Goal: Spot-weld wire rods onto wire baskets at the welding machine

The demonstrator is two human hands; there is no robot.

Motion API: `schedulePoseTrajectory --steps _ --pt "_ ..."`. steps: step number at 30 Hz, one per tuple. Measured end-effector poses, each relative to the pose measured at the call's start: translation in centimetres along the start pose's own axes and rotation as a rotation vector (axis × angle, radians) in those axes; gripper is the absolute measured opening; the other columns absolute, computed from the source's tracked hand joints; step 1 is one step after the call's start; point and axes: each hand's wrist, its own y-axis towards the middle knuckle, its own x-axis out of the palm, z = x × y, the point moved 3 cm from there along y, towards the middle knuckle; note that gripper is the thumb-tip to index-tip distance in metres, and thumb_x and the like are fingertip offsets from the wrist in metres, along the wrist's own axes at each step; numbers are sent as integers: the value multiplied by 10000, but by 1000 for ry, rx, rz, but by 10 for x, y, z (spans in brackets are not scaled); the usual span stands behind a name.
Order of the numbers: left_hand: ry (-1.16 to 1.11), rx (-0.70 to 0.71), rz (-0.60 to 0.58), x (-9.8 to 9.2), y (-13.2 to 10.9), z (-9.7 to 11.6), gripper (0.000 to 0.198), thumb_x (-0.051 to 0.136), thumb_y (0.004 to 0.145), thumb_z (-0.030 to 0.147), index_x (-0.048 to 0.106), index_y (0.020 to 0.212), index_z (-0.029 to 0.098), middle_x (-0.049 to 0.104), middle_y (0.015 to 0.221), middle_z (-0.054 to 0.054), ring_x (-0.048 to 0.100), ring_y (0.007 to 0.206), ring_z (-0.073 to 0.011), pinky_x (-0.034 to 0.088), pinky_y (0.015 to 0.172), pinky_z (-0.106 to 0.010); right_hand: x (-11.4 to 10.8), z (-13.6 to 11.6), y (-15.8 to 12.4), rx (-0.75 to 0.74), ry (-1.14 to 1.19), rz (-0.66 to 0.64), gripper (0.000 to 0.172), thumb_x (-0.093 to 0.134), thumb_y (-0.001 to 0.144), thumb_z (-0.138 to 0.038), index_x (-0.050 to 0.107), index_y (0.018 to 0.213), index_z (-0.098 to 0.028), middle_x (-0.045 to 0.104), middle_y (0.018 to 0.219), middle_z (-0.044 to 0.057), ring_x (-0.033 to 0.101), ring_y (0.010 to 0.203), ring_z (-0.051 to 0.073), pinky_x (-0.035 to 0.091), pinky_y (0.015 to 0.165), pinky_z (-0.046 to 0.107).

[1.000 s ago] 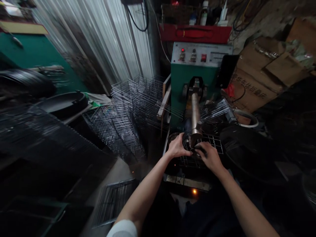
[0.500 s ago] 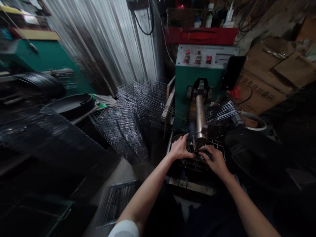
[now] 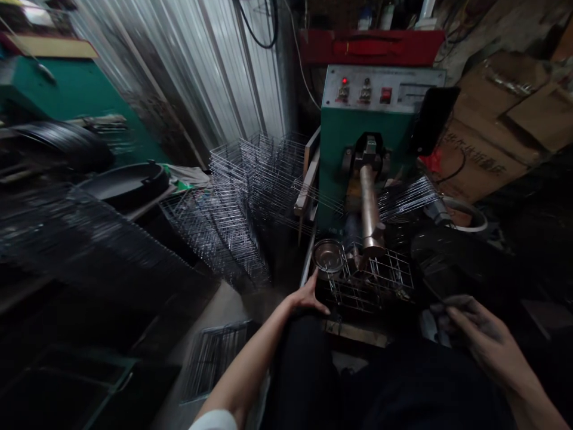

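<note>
- Currently, the left hand (image 3: 308,298) is held open, fingers spread, just in front of a rectangular steel-wire rack (image 3: 371,283).
- That rack lies beneath a polished metal cylinder (image 3: 370,209) on a green spot-welding machine (image 3: 362,143).
- The right hand (image 3: 486,340) is kept low, loosely curled; any grip cannot be told.
- A round steel dish (image 3: 329,257) is set beside the rack.

One left hand (image 3: 307,297) and one right hand (image 3: 486,334) are being shown along the frame's bottom, with one steel dish (image 3: 329,257) and one wire rack (image 3: 371,280) being shown above them at center.
</note>
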Motion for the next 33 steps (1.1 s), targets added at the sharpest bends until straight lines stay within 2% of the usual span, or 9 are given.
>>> schedulePoseTrajectory --steps 4,8,11,17,24,26,28,30,33 --pt "-401 -36 -61 33 12 -31 1573 974 365 313 -38 1569 331 100 1652 -214 228 1492 -423 243 1164 -646 -12 55 -36 208 -69 66 489 812 690 -610 674 923 -203 623 594 25 561 486 179 452 422 248" --pt "-508 -11 -96 47 16 -26 1523 957 411 326 -55 1545 416 59 1665 -185 369 1436 -397 401 1078 -616 -3 95 -56 251 -70 79 486 806 678 -628 663 826 -188 635 614 34 525 486 152 448 455 248" --pt "-569 -25 -101 46 14 -20 1496 956 406 332 -17 1538 424 66 1663 -189 417 1406 -390 447 1039 -597 2 99 -55 233 -6 133 470 832 653 -596 660 798 -183 612 602 21 499 483 141 427 445 242" --pt "-566 38 13 18 2 -3 1344 951 420 376 127 1481 372 120 1650 -170 403 1417 -342 421 1091 -528 18 76 -48 244 154 138 481 869 625 -559 648 815 -176 608 664 18 456 479 117 361 395 207" --pt "-328 161 109 -29 -69 36 1121 913 484 382 246 1384 344 444 1441 -113 504 1319 -292 422 1095 -498 34 34 -65 267 311 27 427 842 715 -526 688 952 -205 545 618 -25 361 384 48 288 366 154" --pt "-236 182 94 -30 -84 53 1121 906 474 336 259 1389 339 473 1414 -104 513 1311 -298 417 1099 -501 43 13 -65 166 347 -128 494 807 712 -591 725 985 -188 625 705 43 503 458 110 425 419 212" --pt "-155 185 81 -24 -88 72 1131 903 464 301 271 1402 319 466 1438 -118 498 1333 -326 411 1103 -511 59 -12 -62 36 319 -339 548 754 737 -641 745 1032 -179 684 845 112 651 660 228 560 579 322" --pt "-55 193 63 -11 -84 93 1149 908 449 298 287 1416 292 451 1469 -132 477 1357 -357 412 1104 -515 79 -34 -58 -88 165 -492 457 683 843 -595 744 1065 -200 704 945 121 686 843 282 584 727 375" --pt "156 234 78 14 -71 122 1150 912 451 350 322 1434 263 479 1463 -123 487 1351 -360 414 1115 -499 105 -54 -45 -326 -168 -506 249 559 989 -413 731 1025 -237 712 957 72 680 878 234 558 771 326"
